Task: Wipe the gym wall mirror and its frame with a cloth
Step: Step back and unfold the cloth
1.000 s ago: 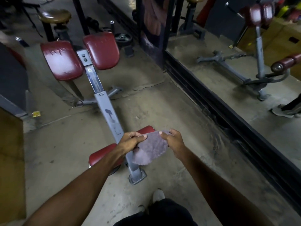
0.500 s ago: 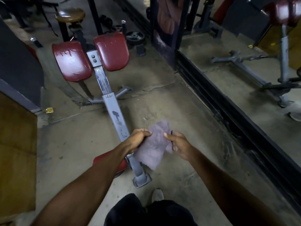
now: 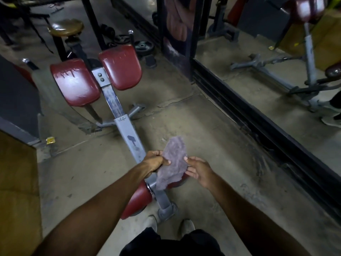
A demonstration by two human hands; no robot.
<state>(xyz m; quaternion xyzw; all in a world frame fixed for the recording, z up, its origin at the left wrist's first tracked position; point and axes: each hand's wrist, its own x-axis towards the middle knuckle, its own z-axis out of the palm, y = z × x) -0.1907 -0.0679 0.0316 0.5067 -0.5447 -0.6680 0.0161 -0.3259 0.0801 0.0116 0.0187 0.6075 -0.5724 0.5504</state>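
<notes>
A greyish-purple cloth (image 3: 173, 161) hangs between my hands in front of my waist, folded roughly lengthwise with one end pointing up. My left hand (image 3: 154, 161) pinches its left edge. My right hand (image 3: 198, 168) holds its right edge with the fingers partly spread under it. The wall mirror (image 3: 287, 58) fills the right side and reflects gym machines. Its black bottom frame (image 3: 273, 130) runs diagonally along the floor, well to the right of the cloth.
A grey-framed bench with red pads (image 3: 121, 67) stands right before my feet, its foot roller (image 3: 138, 200) under my hands. A round stool (image 3: 65, 29), weight plates (image 3: 144, 46) and dark uprights stand behind. A brown box (image 3: 16, 182) is at the left.
The cloth went from spread flat between both hands to a folded, upright shape. My hands drew closer together, and my view shifted a little toward the floor and bench.
</notes>
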